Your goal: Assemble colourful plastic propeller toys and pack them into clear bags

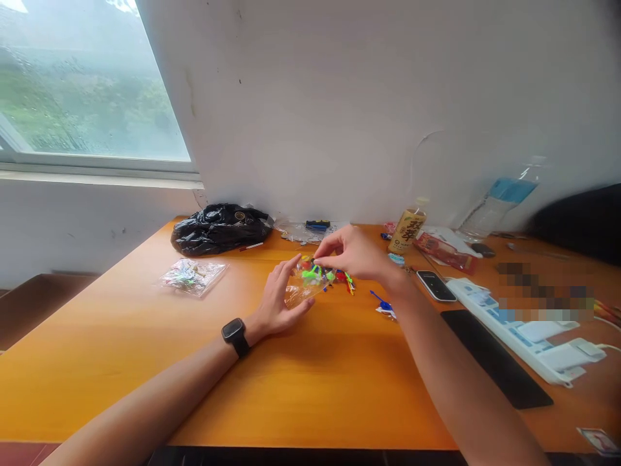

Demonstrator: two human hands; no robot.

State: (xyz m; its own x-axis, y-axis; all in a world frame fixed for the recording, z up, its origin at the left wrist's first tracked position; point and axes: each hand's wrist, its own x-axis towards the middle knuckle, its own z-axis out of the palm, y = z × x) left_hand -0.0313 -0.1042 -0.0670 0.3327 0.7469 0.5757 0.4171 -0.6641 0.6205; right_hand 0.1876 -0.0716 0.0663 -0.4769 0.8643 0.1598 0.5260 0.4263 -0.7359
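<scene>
A clear plastic bag (297,294) with small colourful plastic pieces (311,275), mostly bright green, is in the middle of the table. My left hand (279,298), a black watch on its wrist, lies beside the bag with thumb and fingers spread around it. Over the bag's far side, my right hand (356,254) is closed in a pinch; what sits between its fingertips is too small to make out. More red, yellow and blue pieces (346,281) lie just right of the bag, partly under my right hand. Blue and white pieces (384,307) rest near my right forearm.
A second clear bag of pieces (191,277) lies to the left, below a black plastic bag (220,228). On the right stand a drink bottle (408,226) and a water bottle (499,200), with a phone (436,285), a white power strip (514,327) and a black mat (495,359).
</scene>
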